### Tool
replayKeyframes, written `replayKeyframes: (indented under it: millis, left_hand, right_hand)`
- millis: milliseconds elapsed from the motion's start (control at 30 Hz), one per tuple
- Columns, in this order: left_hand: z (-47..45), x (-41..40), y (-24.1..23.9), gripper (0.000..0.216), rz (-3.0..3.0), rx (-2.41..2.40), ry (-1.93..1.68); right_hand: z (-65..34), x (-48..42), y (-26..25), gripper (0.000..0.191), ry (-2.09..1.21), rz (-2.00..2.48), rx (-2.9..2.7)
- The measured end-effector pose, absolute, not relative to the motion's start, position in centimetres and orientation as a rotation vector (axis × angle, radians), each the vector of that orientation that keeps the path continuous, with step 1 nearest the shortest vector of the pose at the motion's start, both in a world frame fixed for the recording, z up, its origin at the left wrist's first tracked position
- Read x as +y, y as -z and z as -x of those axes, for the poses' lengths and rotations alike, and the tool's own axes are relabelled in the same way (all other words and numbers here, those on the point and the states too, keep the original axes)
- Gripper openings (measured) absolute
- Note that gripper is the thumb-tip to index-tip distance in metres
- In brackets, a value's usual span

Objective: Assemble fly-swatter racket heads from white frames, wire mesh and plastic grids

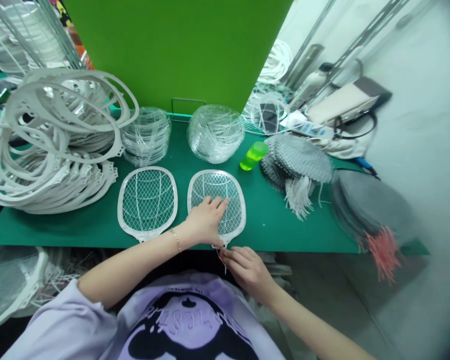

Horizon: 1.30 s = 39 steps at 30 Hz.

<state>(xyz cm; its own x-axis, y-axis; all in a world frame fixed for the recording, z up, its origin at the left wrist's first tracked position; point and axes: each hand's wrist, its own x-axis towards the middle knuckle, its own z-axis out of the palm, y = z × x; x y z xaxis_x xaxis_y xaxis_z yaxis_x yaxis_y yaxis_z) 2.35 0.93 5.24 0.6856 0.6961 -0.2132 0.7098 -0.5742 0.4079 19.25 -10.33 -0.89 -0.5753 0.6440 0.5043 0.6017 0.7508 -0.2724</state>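
My left hand [207,220] lies flat over the mesh of a white mosquito-racket head [235,202], fingers spread, its thumb reaching down to the neck at the table's front edge. Just below that neck, the fingers of my right hand [249,272] are pinched together on thin wires [225,267], whose white and reddish ends poke out; my fingers hide most of them. A second racket head [147,202] with the same kind of diamond mesh lies flat to the left, touched by neither hand.
White oval frames [56,185] are heaped at the left. Behind the racket heads stand two stacks of clear rings [146,137] [215,134] and a green panel [180,50]. To the right are a bright green container [254,156], grey mesh pieces [300,157] and dark mesh discs [375,200].
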Motion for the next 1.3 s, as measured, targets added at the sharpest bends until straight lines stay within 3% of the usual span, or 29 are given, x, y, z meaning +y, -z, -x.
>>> replayKeyframes:
  millis: [200, 400, 533, 633, 700, 800, 1033, 1300]
  left_hand:
    - [6.7, 0.7, -7.8, 0.084, -2.400, 0.933, -0.336]
    - [20.0, -3.6, -6.1, 0.082, -2.402, 1.327, 0.066]
    - [18.9, -5.9, -4.4, 0.064, -2.427, 1.435, -0.041]
    - [16.8, -6.6, -4.5, 0.069, -2.456, 1.466, -0.149]
    - [16.3, -6.8, -4.6, 0.071, -2.476, 1.391, -0.224]
    - [16.4, -7.0, -4.0, 0.054, -2.475, 1.169, -0.284]
    - [16.4, -7.0, -2.4, 0.022, -2.387, 1.116, -0.388]
    - [16.6, -6.7, -1.8, 0.024, -2.400, 1.111, -0.461]
  right_hand:
    - [-21.6, -12.4, -2.6, 0.038, -0.137, 1.025, -2.356]
    - [-17.9, -13.2, -4.1, 0.036, -0.200, 1.040, -2.143]
    - [-11.1, -11.6, -2.1, 0.036, -0.284, 0.943, -2.311]
    - [-8.1, -10.7, 0.5, 0.035, -0.199, 0.900, -2.373]
    - [-7.2, -10.4, 2.2, 0.031, -0.153, 0.870, -2.322]
    - [-6.6, -10.3, 3.7, 0.027, -0.133, 0.808, -2.221]
    - [-5.4, -9.5, 2.9, 0.032, -0.335, 0.762, -2.002]
    - [-5.1, -10.4, 2.4, 0.029, -0.375, 0.887, -1.980]
